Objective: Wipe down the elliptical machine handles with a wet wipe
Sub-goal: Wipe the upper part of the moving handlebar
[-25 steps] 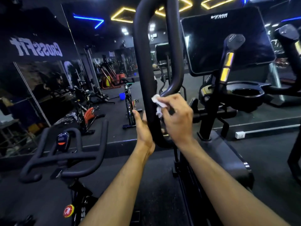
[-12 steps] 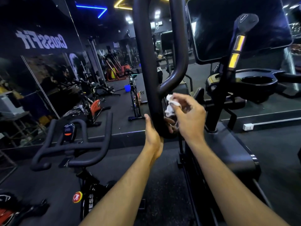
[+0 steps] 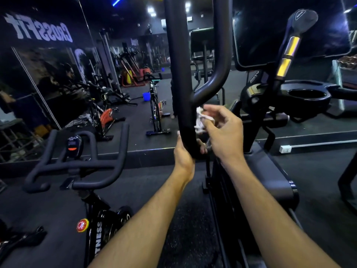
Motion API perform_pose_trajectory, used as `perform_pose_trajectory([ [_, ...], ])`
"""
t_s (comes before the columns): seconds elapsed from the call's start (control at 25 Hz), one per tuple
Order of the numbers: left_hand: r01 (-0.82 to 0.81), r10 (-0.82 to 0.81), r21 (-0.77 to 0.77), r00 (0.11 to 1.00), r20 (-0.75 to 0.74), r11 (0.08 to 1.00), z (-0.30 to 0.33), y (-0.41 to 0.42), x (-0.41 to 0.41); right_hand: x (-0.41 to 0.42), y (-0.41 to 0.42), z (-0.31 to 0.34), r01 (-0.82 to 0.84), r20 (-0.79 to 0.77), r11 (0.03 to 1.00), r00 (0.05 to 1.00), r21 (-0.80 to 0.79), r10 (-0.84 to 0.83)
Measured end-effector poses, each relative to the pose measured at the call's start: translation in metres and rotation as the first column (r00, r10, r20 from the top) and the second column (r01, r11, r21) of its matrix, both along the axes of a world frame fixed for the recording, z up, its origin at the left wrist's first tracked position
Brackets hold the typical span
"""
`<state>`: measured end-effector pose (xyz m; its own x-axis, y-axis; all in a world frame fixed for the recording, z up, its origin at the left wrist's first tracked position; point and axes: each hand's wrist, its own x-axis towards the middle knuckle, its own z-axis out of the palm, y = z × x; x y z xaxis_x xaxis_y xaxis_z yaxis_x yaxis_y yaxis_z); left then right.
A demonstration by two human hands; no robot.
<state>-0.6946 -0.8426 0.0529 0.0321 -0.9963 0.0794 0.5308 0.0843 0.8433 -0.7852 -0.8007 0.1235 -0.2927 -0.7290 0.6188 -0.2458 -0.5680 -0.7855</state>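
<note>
My left hand [image 3: 183, 153] grips the black looped tubular elliptical handle [image 3: 178, 74] low, steadying it. My right hand [image 3: 222, 132] pinches the crumpled white wet wipe [image 3: 200, 120] against the tube at 3 o'clock. I should wrap it around, then stroke upward firmly.

Elliptical handle [image 3: 178, 74]: black loop tube, upright, its two limbs joining at a lower bend. Wet wipe [image 3: 200, 120]: white, crumpled, pressed against the inner side of the handle just above the bend, below the junction of the limbs.
</note>
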Motion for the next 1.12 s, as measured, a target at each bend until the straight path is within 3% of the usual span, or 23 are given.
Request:
perform_pose_trajectory([
  [0.08,-0.001,0.001,0.011,1.000,-0.001,1.000,-0.003,-0.002,0.003,0.015,-0.002,0.002,0.026,0.039,1.000,0.999,0.009,-0.026],
  [0.2,-0.034,0.032,0.063,0.999,0.027,0.997,-0.005,-0.007,0.008,0.015,0.012,-0.020,0.085,-0.133,0.996,0.988,0.017,-0.082],
  [0.32,0.002,-0.005,0.053,0.998,0.059,0.999,-0.006,-0.007,0.006,0.007,0.028,-0.020,0.155,-0.372,0.960,0.898,-0.232,-0.235],
  [0.44,0.078,-0.079,0.028,0.996,0.046,0.997,-0.009,-0.010,0.007,0.016,0.009,0.005,0.226,-0.403,0.850,0.803,-0.476,-0.439],
  [0.68,0.113,-0.114,0.014,0.983,0.144,0.993,-0.015,-0.016,0.017,0.032,0.011,-0.033,0.194,-0.569,0.860,0.678,-0.472,-0.465],
  [0.84,0.199,-0.194,-0.025,0.972,0.134,0.980,-0.006,-0.008,0.022,0.027,0.035,-0.004,0.090,-0.777,0.898,0.470,-0.431,-0.420],
  [0.96,0.268,-0.262,-0.027,0.956,0.129,0.963,-0.001,-0.007,0.023,0.040,0.024,0.046,0.112,-0.830,0.860,0.225,-0.498,-0.510],
  [1.12,0.346,-0.335,-0.080,0.934,0.129,0.935,-0.003,-0.009,0.031,0.058,0.010,0.063,0.202,-0.879,0.855,-0.090,-0.477,-0.469],
])
